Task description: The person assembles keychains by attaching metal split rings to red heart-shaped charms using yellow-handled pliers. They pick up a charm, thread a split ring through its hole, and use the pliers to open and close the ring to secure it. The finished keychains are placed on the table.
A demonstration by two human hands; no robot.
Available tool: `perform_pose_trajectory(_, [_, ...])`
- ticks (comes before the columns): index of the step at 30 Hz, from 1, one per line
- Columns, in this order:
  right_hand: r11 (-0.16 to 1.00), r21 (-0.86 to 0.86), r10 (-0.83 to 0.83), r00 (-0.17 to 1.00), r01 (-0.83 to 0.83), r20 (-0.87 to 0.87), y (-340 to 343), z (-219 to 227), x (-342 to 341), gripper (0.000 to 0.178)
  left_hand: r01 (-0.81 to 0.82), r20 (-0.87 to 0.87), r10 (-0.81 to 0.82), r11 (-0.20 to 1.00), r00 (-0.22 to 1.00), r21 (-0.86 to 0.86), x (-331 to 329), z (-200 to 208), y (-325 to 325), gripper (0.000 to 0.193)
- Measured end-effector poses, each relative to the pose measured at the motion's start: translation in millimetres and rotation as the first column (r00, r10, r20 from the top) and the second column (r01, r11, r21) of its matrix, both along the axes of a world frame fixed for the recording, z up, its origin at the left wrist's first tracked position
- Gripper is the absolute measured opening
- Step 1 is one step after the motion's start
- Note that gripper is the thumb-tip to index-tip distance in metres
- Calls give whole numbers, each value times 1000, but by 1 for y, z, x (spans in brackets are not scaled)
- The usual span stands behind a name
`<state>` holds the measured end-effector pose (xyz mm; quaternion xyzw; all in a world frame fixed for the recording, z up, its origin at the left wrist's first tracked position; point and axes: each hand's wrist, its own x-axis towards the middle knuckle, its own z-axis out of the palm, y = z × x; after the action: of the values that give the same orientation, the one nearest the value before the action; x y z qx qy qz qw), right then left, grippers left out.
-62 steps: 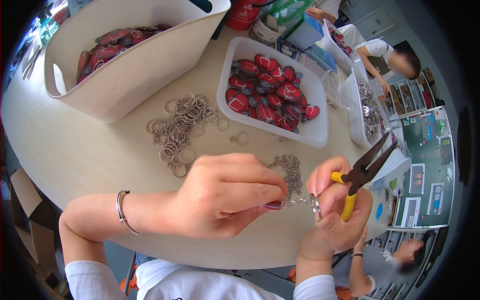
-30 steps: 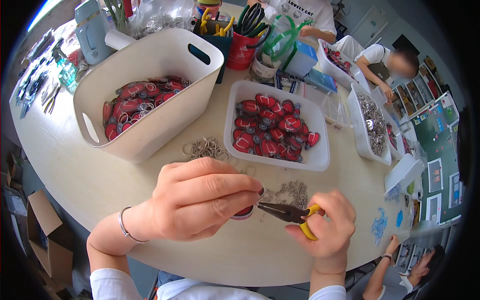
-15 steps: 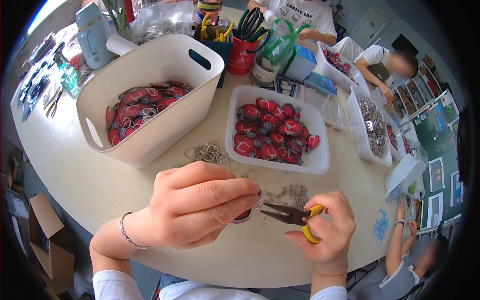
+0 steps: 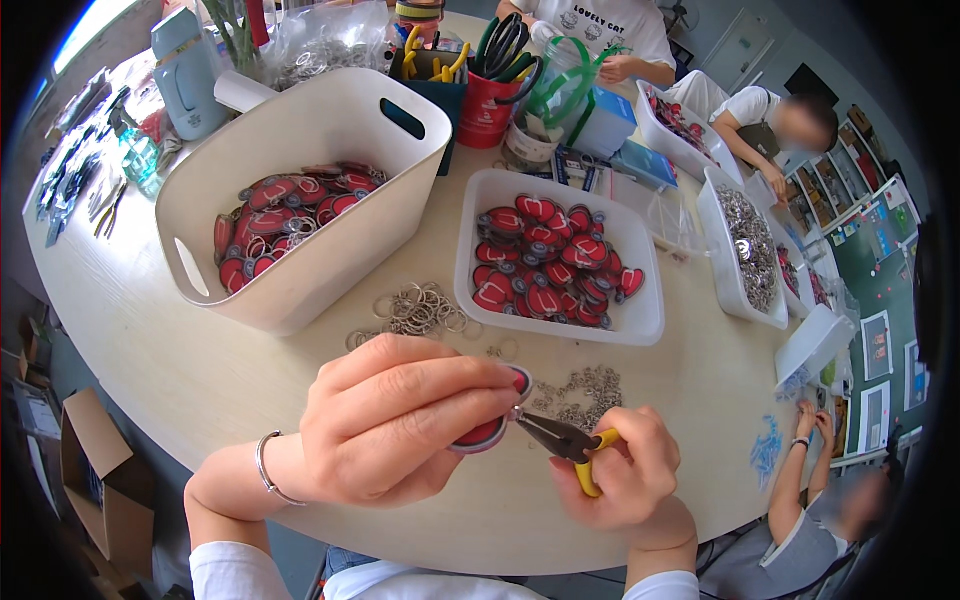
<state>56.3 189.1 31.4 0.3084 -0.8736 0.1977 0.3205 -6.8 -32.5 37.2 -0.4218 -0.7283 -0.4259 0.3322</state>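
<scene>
My left hand (image 4: 395,420) is closed around a flat red charm (image 4: 484,436) with a grey rim, held up over the table. Its fingers cover the charm's middle. In my right hand (image 4: 630,470) are needle-nose pliers (image 4: 556,434) with dark jaws and yellow handles. The jaw tips meet a tiny metal ring at the charm's right edge; whether they grip it I cannot tell. Beyond the pliers lies a pile of small metal rings (image 4: 590,392). Larger split rings (image 4: 420,310) are heaped behind my left hand.
A tall white bin (image 4: 300,290) holds red charms, as does a shallow white tray (image 4: 640,318). Farther right stands a tray of metal parts (image 4: 748,245). A red cup of tools (image 4: 487,115) is at the back. Other people work around the table; blue pieces (image 4: 767,450) lie right.
My right hand has moved left, bringing the plier jaws from just beside the charm to its metal ring. The handles have come closer together. My left hand has hardly moved.
</scene>
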Motion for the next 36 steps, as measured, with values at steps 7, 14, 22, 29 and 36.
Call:
perform_pose_trajectory(7, [994, -109, 30, 992, -17, 121, -9, -10, 1, 32, 62, -26, -62, 998, 998, 13, 0, 1, -6, 25])
perform_pose_trajectory(14, [983, -137, 153, 956, -122, 251, 6, 9, -5, 37, 126, -37, -129, 990, 991, -70, -3, 6, -11, 24])
perform_pose_trajectory(22, [971, -200, 181, 944, -128, 276, 3, 10, -2, 29, 143, -23, -146, 983, 989, -114, 1, 5, -13, 25])
perform_pose_trajectory(29, [980, -137, 167, 968, -143, 186, 2, 12, -1, 37, 176, -66, -179, 983, 982, -57, 1, 6, -10, 29])
perform_pose_trajectory(36, [977, -173, 156, 968, -122, 195, -1, 8, 2, 28, 215, -67, -218, 975, 974, -50, 0, 2, -10, 27])
